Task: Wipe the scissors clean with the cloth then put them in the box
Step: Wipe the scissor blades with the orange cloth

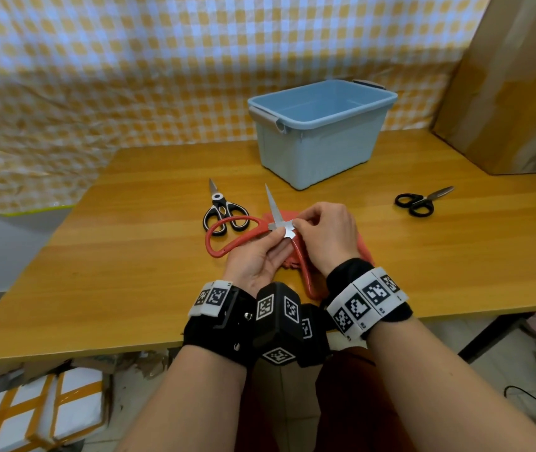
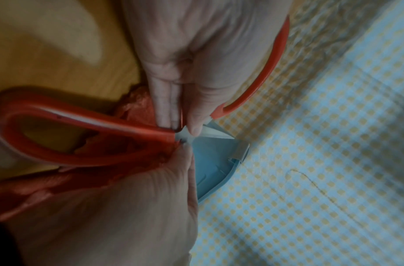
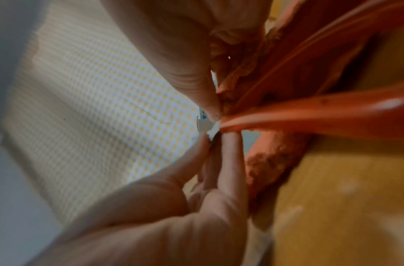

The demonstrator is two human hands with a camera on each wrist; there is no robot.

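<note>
My left hand (image 1: 253,256) and right hand (image 1: 325,236) both pinch the red scissors (image 1: 237,223) by the middle. I should rub slowly with the cloth (image 1: 366,249), fingers off the sharp tip.

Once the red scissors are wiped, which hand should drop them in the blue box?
Probably the right hand: the blue box sits ahead on its side. Both hands pinch the red scissors near the pivot, so the left hand need only release.
</note>
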